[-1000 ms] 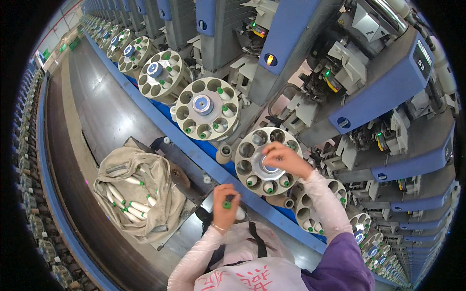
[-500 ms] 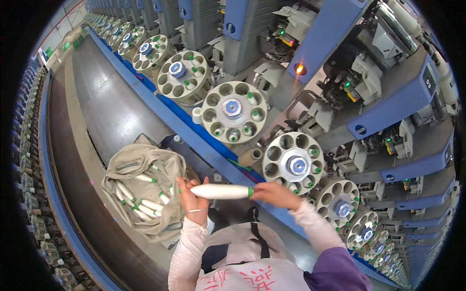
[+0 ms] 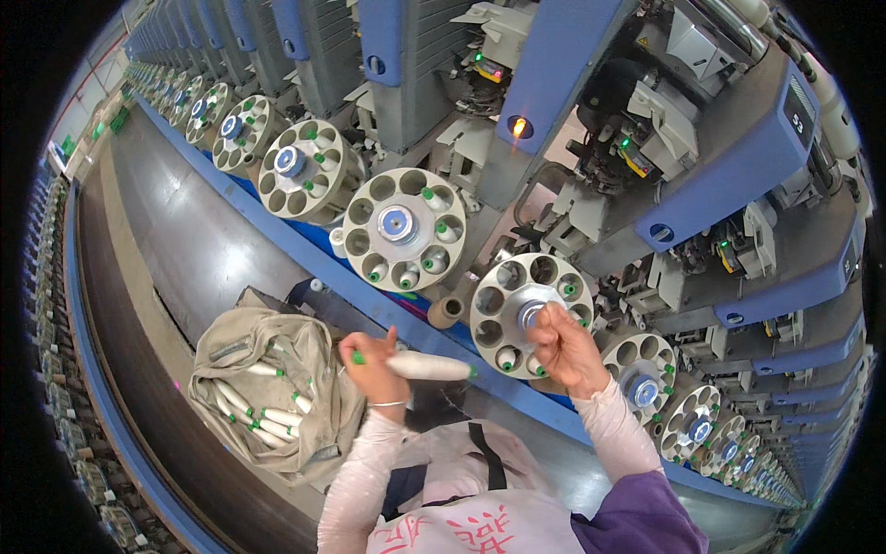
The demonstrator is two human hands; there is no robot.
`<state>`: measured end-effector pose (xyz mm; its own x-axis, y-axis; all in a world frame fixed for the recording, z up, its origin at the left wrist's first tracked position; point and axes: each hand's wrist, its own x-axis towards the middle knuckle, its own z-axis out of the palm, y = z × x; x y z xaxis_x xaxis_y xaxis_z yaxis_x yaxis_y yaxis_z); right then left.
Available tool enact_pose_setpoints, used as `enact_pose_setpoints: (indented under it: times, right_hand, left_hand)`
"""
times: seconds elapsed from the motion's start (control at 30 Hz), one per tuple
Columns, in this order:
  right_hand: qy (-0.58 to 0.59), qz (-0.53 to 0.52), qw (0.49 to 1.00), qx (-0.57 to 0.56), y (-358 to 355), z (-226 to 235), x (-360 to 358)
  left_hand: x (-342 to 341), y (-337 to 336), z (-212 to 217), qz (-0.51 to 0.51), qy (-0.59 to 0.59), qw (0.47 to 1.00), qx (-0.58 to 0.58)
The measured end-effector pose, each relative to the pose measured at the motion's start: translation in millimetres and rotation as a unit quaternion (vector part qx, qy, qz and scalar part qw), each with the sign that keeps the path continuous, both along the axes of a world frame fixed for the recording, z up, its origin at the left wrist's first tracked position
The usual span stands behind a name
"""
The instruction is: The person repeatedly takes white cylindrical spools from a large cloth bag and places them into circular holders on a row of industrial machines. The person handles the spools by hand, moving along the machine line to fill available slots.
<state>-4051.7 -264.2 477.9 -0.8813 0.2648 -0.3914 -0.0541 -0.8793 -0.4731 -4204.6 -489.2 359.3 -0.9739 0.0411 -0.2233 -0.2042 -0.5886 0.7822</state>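
Observation:
My left hand (image 3: 374,367) is closed around one end of a white yarn bobbin (image 3: 430,367) with green tips. The bobbin lies almost level and points to the right. My right hand (image 3: 569,351) is raised over a round bobbin magazine (image 3: 510,312), its fingers curled and pinched together. Any yarn end between those fingers is too fine to make out. Several green-tipped bobbins sit in the magazine's pockets, and my right hand hides part of its hub. To the left, an open beige cloth sack (image 3: 343,406) holds several white bobbins (image 3: 279,430).
A blue rail (image 3: 360,300) runs diagonally in front of a row of magazines, including a partly filled one (image 3: 395,222) farther back. Blue and grey winding machines (image 3: 729,194) stand behind, one with an orange lamp (image 3: 520,126). A brown cone (image 3: 447,312) stands between two magazines.
My right hand has let go of the bobbin's right end and risen up and right over the magazine. The left hand keeps the bobbin. The view has shifted slightly.

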Motion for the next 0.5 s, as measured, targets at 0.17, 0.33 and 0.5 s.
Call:
enact_pose_setpoints:
  times: [0.17, 0.33, 0.5]
  right_hand:
    - [-0.064, 0.073, 0.988, 0.119, 12.9, -1.6, 20.7]
    - [-0.176, 0.070, 0.496, 0.847, 53.0, -61.5, 30.0]
    - [-0.171, 0.029, 0.597, 0.783, 57.1, -83.0, 11.9]
  left_hand:
    - [42.4, 87.1, -13.7, -0.089, 0.207, 0.964, -0.138]
    - [60.6, 107.8, -13.7, -0.275, 0.283, 0.887, -0.238]
    - [47.2, 30.6, -38.9, -0.261, 0.329, 0.847, -0.328]
